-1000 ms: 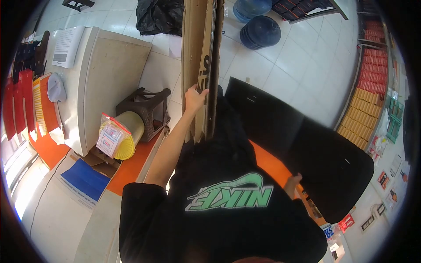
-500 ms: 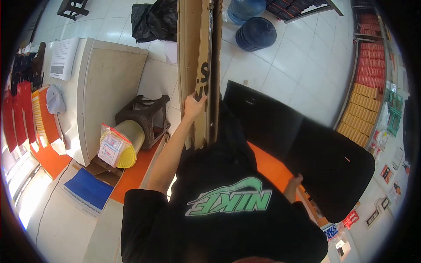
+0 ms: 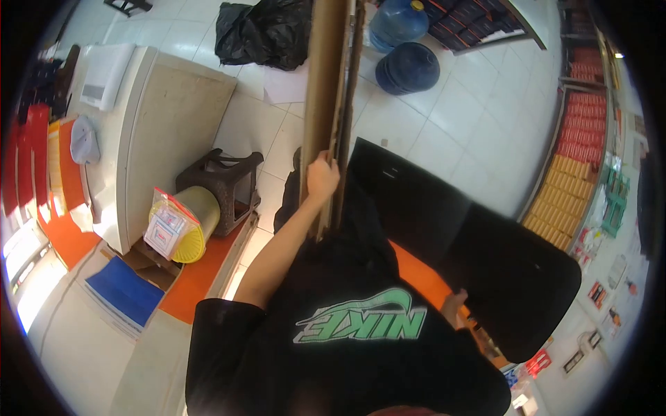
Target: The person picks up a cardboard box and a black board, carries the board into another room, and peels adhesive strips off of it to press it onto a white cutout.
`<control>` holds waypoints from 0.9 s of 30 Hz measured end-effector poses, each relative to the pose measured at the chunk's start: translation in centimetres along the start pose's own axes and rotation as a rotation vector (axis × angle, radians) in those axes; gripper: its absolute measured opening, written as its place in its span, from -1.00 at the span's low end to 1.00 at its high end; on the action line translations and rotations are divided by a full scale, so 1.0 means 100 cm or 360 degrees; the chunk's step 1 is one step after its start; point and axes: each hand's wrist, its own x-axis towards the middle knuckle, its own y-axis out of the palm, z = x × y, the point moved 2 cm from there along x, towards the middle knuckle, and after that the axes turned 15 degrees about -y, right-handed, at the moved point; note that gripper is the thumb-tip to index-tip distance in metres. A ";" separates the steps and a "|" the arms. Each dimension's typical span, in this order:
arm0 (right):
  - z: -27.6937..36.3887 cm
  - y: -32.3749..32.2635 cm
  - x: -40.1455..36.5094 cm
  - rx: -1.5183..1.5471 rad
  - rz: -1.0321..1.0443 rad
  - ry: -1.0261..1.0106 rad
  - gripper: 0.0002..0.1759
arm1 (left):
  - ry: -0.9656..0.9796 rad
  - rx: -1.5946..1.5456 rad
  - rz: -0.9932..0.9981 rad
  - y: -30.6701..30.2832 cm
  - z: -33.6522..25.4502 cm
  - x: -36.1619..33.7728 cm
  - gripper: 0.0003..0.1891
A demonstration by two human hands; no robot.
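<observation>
My left hand is wrapped round the edge of a tall folded cardboard box, which stands upright in front of my body. Its layers are pressed close together, and its lower end reaches my black shirt. To the right, my right hand grips the near edge of a large black panel with a rounded corner. The panel slants across my right side, and part of that hand's fingers is hidden behind it.
A dark plastic stool and a yellow bin stand left, beside a pale cabinet. Ahead lie a black plastic bag and blue water jugs. Shelves of red and yellow boxes line the right.
The cardboard box and my left hand have shifted right, and the box has turned so its black print no longer shows. The black panel and my right hand have moved slightly left and down.
</observation>
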 end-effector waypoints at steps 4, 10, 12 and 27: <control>0.005 0.001 0.007 -0.0188 -0.0121 -0.0022 -0.60 | 0.0194 0.0002 -0.0174 0.040 0.012 0.001 -0.65; 0.023 0.009 0.024 -0.0302 -0.0005 -0.0065 -0.56 | 0.0114 -0.0173 -0.0125 0.064 0.006 -0.011 -0.59; 0.027 0.014 0.026 -0.0316 0.0022 -0.0078 -0.54 | 0.0110 -0.0289 -0.0019 0.063 0.008 -0.003 -0.60; 0.049 0.312 -0.424 -0.0451 0.2572 -0.1252 0.00 | 0.0223 -0.0275 0.0575 0.034 0.022 0.023 -0.68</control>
